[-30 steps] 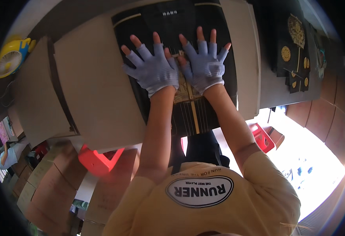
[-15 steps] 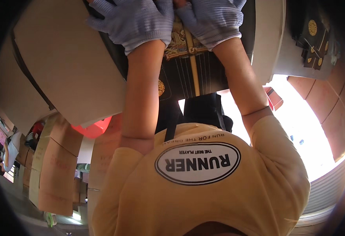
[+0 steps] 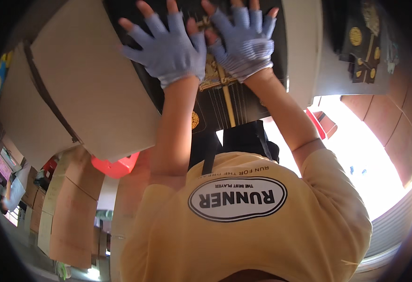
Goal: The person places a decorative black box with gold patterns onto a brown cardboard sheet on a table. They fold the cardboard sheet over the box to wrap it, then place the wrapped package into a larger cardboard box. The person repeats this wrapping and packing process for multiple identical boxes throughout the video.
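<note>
Both hands wear light blue gloves with bare fingertips. The left hand (image 3: 171, 49) and right hand (image 3: 246, 40) lie flat, fingers spread, pinching nothing, pressing the black and gold box (image 3: 222, 94) so it stays still. The box lies inside the open brown carton (image 3: 79, 94), and more black boxes (image 3: 361, 42) sit right of that carton.

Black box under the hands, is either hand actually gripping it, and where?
Neither grips it. Left hand and right hand lie flat, fingers spread, on the black box top, near its gold middle band.
</note>
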Demonstrator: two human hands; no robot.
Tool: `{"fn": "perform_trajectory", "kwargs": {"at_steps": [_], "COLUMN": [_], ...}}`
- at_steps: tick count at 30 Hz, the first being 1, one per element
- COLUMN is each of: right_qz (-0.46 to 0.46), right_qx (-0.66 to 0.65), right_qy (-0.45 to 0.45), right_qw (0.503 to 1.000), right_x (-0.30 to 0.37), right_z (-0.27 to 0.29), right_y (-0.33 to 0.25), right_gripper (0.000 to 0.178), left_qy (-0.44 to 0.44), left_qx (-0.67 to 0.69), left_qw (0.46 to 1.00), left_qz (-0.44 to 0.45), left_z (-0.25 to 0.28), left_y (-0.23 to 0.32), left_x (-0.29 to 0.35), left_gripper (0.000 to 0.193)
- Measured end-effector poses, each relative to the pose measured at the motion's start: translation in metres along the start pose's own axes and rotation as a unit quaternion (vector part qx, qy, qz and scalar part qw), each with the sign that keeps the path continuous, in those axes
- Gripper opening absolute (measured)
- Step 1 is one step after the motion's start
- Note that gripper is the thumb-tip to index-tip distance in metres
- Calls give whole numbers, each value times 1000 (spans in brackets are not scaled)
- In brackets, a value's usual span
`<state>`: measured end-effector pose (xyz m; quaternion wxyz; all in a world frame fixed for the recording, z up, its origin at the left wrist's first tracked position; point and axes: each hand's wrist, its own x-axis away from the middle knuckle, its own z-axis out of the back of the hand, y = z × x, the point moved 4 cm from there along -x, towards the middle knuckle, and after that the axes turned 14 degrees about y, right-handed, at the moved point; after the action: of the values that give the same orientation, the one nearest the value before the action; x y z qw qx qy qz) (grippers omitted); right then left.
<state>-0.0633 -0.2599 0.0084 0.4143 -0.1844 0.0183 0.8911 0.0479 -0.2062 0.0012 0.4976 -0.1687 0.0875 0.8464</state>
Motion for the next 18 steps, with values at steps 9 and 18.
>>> {"fn": "perform_trajectory", "kwargs": {"at_steps": [9,18], "right_qz": [63,158], "right_qx": [-48,64], "right_qy": [-16,97], "right_qw": [997,981], "right_x": [-21,-149], "right_z": [-13,-59], "right_y": [20,100], "right_gripper": [55,54], "left_qy": [-66,-41], "left_qx": [171,163], "left_qw": [981,980], "left_qz": [-67,-108], "left_z": [36,39], "left_y": [22,25], "left_x": [121,116], "left_gripper": [59,58]}}
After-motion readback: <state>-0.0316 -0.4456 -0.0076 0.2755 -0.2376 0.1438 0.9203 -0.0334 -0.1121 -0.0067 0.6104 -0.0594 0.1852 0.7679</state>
